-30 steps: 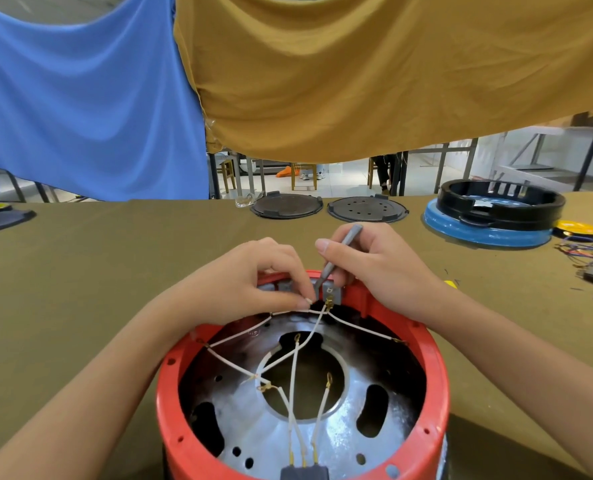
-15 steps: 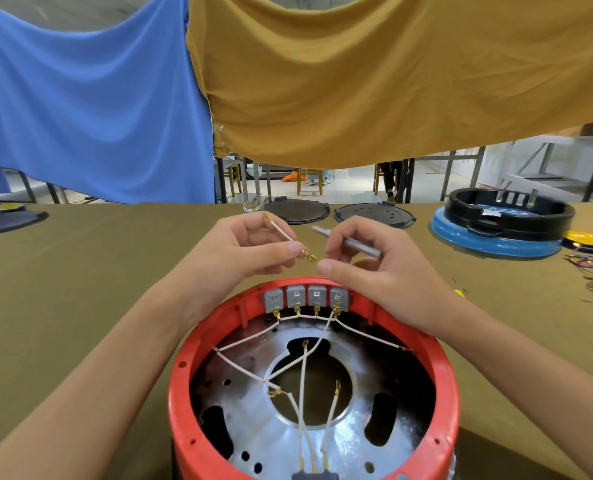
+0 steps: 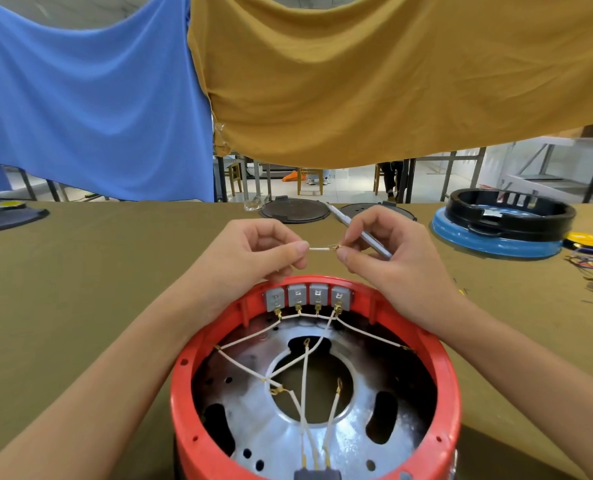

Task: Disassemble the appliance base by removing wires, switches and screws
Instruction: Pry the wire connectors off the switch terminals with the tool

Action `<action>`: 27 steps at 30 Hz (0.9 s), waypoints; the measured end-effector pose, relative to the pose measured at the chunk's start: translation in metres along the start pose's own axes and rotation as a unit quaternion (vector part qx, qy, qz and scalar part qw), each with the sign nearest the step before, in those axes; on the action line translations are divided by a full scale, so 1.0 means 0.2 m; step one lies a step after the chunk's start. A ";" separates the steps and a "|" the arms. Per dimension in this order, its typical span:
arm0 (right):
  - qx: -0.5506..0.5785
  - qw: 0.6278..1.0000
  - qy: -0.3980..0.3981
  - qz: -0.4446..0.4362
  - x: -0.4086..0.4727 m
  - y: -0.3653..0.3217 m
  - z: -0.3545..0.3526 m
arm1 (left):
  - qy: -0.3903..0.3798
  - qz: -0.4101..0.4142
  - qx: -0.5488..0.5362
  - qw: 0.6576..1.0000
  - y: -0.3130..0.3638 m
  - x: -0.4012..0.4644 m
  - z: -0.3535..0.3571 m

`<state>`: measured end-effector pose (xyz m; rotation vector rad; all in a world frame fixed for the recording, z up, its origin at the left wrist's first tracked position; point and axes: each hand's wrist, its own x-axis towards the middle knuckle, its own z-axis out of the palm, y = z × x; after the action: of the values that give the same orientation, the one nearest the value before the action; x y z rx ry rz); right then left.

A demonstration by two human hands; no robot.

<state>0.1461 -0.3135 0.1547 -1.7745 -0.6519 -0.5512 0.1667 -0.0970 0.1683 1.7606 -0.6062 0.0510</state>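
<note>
While the red appliance base (image 3: 314,379) sits open at the near centre of the olive tabletop (image 3: 80,289), both hands hover just beyond its far rim. A short white wire (image 3: 319,249) stretches between them: the left hand (image 3: 253,254) pinches one end, and the right hand (image 3: 388,254) pinches the brass terminal end while also gripping a grey screwdriver (image 3: 357,230). Four grey switches (image 3: 307,296) line the far inner wall, white wires (image 3: 302,372) crossing the metal plate below.
</note>
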 end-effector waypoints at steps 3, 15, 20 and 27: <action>-0.001 1.000 -0.004 0.006 0.00 0.00 0.00 | 0.019 0.024 0.069 0.997 -0.01 0.00 0.01; 0.166 0.957 0.142 0.190 0.01 0.06 -0.01 | -0.003 0.001 0.258 0.966 -0.03 0.01 0.00; 0.246 0.925 0.172 0.235 0.02 0.08 0.00 | -0.079 -0.046 0.272 0.958 -0.05 0.01 0.00; 0.291 0.910 0.180 0.233 0.03 0.09 -0.04 | -0.111 -0.041 0.268 0.956 -0.04 0.00 -0.05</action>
<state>0.1629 -0.3239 0.1475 -1.1574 -0.0949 -0.2932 0.1734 -0.0860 0.1646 2.3382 -0.7261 -0.0451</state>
